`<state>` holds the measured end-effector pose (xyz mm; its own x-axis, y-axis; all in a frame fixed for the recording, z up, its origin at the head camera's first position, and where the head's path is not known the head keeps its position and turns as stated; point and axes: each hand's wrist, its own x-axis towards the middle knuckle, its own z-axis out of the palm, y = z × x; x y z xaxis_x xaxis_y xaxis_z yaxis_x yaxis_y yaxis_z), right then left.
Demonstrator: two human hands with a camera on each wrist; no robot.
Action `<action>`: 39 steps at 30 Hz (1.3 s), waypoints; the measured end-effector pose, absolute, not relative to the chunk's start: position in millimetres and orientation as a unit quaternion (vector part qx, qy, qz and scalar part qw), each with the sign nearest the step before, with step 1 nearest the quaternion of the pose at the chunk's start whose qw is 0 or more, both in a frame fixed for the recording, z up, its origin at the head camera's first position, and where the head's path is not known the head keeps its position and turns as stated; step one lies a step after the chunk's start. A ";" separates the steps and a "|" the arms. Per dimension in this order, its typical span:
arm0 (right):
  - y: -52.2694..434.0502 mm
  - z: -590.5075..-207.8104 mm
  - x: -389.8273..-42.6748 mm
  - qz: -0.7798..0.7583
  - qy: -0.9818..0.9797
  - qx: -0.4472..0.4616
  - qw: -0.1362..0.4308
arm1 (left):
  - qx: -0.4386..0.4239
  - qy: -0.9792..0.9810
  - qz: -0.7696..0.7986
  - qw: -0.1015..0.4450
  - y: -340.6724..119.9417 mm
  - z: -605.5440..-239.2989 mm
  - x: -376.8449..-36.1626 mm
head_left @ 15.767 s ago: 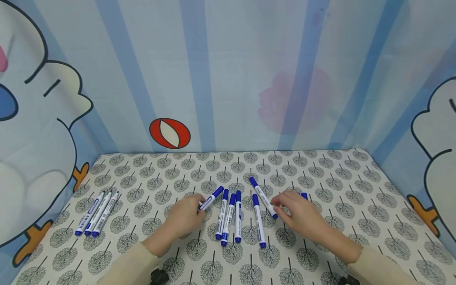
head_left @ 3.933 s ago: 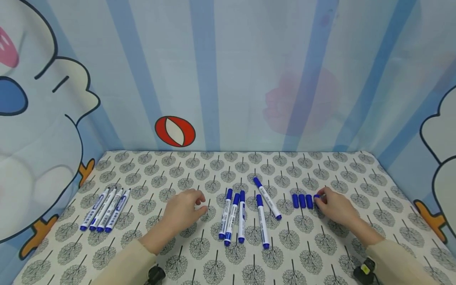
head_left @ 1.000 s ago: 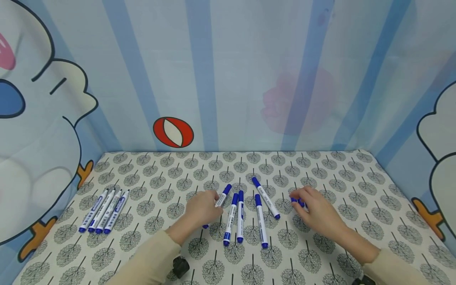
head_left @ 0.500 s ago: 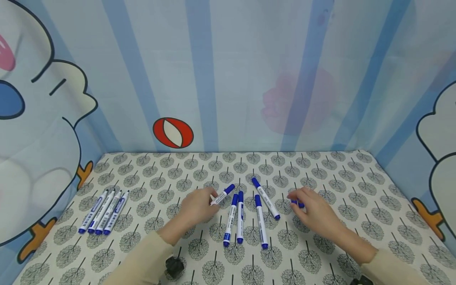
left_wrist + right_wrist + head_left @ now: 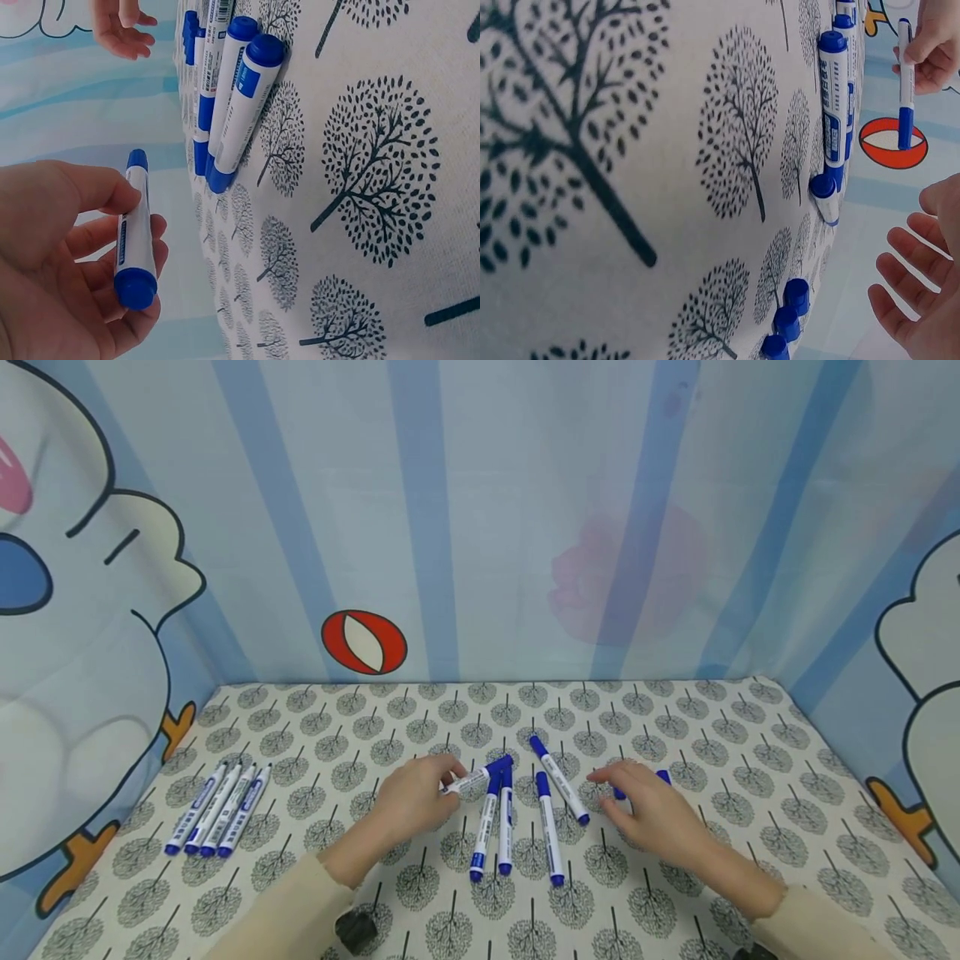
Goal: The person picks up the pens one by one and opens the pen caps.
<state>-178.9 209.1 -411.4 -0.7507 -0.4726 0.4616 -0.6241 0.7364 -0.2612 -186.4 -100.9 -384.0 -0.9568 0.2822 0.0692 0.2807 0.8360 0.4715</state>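
My left hand (image 5: 416,795) pinches a blue-capped whiteboard marker (image 5: 135,225) between thumb and fingers, held up off the cloth. Its cap end points right and overlaps the tops of two capped markers (image 5: 486,831) in the head view. My right hand (image 5: 660,814) is held over the right side with fingers spread and slightly bent, nothing in them. Beneath and beside it lie several loose blue caps (image 5: 797,296), partly hidden by the hand in the head view. Two more capped markers (image 5: 550,831) lie between the hands, one of them slanted.
Several uncapped markers (image 5: 217,810) lie side by side at the left, tips away from me. A tree-patterned cloth (image 5: 337,877) covers the table. A striped curtain (image 5: 495,527) with cartoon figures rises behind it.
Over the last second, my left hand lifted a marker from the middle group and tilted it flatter. My right hand shifted slightly left. Since the oldest frame, the uncapped group gained a marker.
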 end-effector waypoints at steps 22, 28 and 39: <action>177.8 -405.6 -173.6 0.202 -0.899 0.339 0.191 | 0.256 0.938 0.235 -0.019 -92.7 -370.4 -169.0; 169.9 -402.4 -173.8 0.202 -0.897 0.347 0.187 | 0.278 0.934 0.221 -0.036 -86.5 -369.9 -167.3; 158.9 -400.1 -173.8 0.216 -0.886 0.368 0.182 | 0.306 0.928 0.201 -0.065 -77.2 -366.9 -162.4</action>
